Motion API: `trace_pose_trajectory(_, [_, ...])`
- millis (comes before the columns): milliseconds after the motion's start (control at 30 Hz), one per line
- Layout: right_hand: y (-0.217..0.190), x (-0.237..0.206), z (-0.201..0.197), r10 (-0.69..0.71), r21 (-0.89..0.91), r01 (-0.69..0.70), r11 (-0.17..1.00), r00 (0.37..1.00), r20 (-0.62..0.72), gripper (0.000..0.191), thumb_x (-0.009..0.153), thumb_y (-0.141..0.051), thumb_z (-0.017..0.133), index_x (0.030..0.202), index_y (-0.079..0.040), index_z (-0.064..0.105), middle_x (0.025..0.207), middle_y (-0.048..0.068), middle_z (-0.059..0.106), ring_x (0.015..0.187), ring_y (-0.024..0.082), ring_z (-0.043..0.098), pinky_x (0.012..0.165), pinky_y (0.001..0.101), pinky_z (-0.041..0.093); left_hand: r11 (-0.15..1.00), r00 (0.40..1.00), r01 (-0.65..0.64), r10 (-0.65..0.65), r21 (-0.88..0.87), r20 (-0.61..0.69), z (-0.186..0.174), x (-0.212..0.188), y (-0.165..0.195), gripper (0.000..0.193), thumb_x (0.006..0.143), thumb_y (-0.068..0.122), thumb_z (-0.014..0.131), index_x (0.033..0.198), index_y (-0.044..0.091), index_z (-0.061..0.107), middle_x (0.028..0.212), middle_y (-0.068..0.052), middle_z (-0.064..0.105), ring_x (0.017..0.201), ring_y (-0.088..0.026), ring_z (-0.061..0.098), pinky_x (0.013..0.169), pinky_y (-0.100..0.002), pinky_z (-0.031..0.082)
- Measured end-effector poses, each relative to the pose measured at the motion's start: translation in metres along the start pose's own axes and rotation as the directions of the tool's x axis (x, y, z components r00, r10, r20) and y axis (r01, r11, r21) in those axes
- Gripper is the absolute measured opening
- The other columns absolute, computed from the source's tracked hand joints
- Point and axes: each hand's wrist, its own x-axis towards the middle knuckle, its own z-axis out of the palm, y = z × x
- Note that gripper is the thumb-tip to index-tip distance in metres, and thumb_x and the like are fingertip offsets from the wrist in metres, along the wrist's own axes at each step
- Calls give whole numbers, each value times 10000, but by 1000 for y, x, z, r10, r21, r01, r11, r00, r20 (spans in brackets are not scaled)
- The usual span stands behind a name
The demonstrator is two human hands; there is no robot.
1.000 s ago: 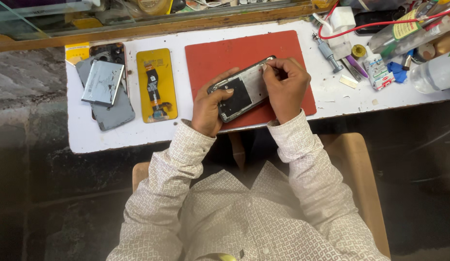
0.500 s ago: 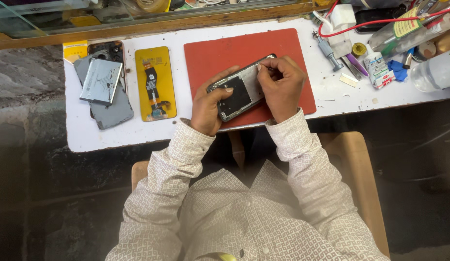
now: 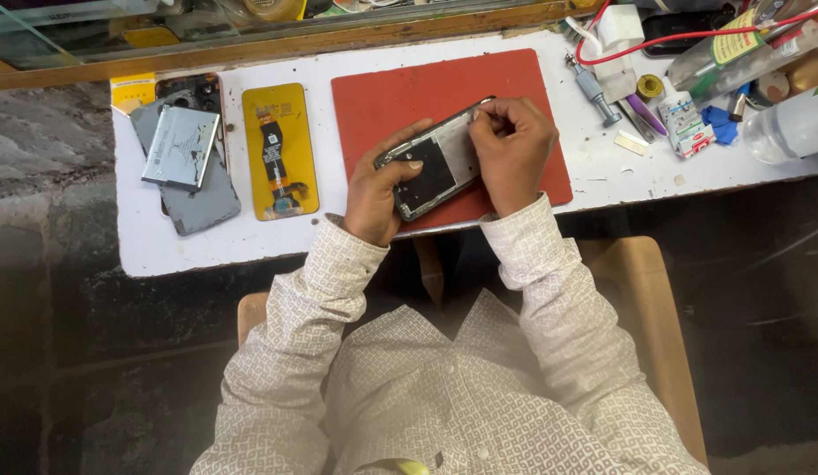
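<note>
An opened phone body (image 3: 434, 160) with its back off lies tilted over a red work mat (image 3: 427, 97) on a white table (image 3: 189, 251). My left hand (image 3: 381, 189) grips the phone's lower left end, thumb laid across it. My right hand (image 3: 513, 149) rests on the phone's upper right end, its fingertips pinched at the top corner; whether something small sits between them cannot be told.
Left of the mat lie a yellow phone panel with a flex cable (image 3: 280, 149), a grey back cover (image 3: 193, 189) and a silver battery (image 3: 180, 147). At the right stand a screwdriver (image 3: 594, 88), glue bottle (image 3: 686, 123), red wire (image 3: 682, 37) and a clear bottle (image 3: 792, 127).
My right hand's fingertips have shifted slightly along the phone's top corner. The phone and my left hand stay put.
</note>
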Motion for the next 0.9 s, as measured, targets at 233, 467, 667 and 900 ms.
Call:
trace_pose_trajectory(233, [1,1,-2,71,91,-71,993,997,2,12,883,50,739,895,48,736,797,37,682,665,61,597,601,218,488,1000,1000,-8,8,1,-11,0,-1,0,540,862,-75,501,1398,-82,566,1206,-200,694,1019,-206,706,926,-300,595])
trace_pose_trajectory(467, [0,1,-4,62,91,-69,993,996,71,36,874,43,767,877,48,732,784,20,656,658,54,572,590,214,467,1000,1000,-2,2,-7,-31,1,0,1,527,868,-83,497,1390,-88,571,1205,-213,690,1004,-215,711,910,-315,600])
trace_pose_trajectory(667, [-2,1,-3,75,71,-80,994,995,66,34,869,40,767,870,42,733,779,16,652,643,54,577,577,214,467,999,1000,2,-2,-39,-6,1,0,1,525,875,-84,490,1395,-82,562,1210,-209,686,1018,-214,709,923,-313,601])
trace_pose_trajectory(900, [-1,1,-4,51,88,-58,994,996,73,38,884,45,764,879,45,726,794,22,658,652,57,571,585,216,467,1000,1000,-5,5,-28,4,0,1,1,534,872,-79,493,1402,-86,558,1213,-209,685,1026,-217,705,931,-313,595])
